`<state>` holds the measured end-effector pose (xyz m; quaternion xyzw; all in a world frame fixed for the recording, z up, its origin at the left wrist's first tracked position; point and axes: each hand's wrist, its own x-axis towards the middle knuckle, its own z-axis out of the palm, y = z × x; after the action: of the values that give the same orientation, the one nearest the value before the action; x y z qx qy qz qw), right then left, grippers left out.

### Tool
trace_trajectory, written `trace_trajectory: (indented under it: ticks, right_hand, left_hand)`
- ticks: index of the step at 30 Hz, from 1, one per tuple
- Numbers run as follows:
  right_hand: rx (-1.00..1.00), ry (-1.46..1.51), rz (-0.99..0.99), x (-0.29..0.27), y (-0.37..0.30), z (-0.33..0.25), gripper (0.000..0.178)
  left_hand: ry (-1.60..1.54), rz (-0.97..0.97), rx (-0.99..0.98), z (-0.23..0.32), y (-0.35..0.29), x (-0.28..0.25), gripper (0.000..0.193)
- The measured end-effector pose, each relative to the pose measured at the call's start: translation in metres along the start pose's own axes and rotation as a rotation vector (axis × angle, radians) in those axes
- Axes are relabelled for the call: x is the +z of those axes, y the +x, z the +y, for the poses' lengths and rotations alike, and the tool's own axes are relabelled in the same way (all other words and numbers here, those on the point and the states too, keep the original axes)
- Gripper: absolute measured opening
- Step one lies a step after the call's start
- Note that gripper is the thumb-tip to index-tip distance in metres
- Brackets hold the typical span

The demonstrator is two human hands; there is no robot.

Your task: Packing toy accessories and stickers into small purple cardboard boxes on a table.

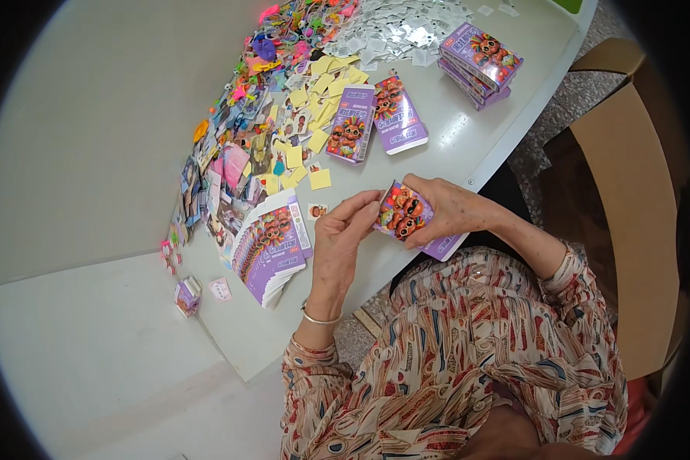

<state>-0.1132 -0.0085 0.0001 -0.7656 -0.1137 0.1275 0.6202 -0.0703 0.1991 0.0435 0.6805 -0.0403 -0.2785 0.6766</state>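
Between my two hands is a small purple cardboard box (404, 212) printed with orange cartoon figures, held over the table's near edge. My right hand (454, 207) wraps round its right side, and its purple lower end sticks out below my fingers. At the box's left edge, the thumb and fingers of my left hand (343, 231) pinch together. To the left lies a fanned pile of flat purple boxes (276, 257). Just beyond my left hand is a small picture card (317, 211). Farther off, two more purple boxes (350, 126) lie side by side.
Yellow paper squares (320, 179), small bagged items (234, 162), colourful plastic trinkets (264, 50) and clear packets (399, 31) spread along the far left. A stack of purple boxes (479, 60) stands far right. An open cardboard carton (625, 184) is right of the table.
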Motion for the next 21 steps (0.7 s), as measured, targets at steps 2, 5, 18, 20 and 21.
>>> trace_trajectory:
  ticks: [2,5,18,20,21]
  right_hand:
    - [-0.011,0.009,-0.004,0.001,0.0,0.001,0.059]
    - [-0.017,0.005,-0.01,0.001,-0.001,0.002,0.06]
    - [0.014,-0.078,-0.034,-0.001,-0.002,0.003,0.06]
    - [-0.01,-0.08,-0.031,0.001,-0.001,0.005,0.061]
    - [-0.034,-0.079,-0.03,0.002,0.0,0.006,0.062]
  left_hand:
    - [-0.059,-0.002,-0.053,0.0,0.001,0.0,0.027]
    - [-0.04,0.061,-0.055,-0.003,0.001,0.003,0.025]
    - [0.277,-0.004,0.288,-0.025,-0.013,0.015,0.027]
    - [0.28,-0.032,0.318,-0.024,-0.01,0.014,0.027]
    - [0.244,-0.05,0.26,-0.021,-0.008,0.012,0.027]
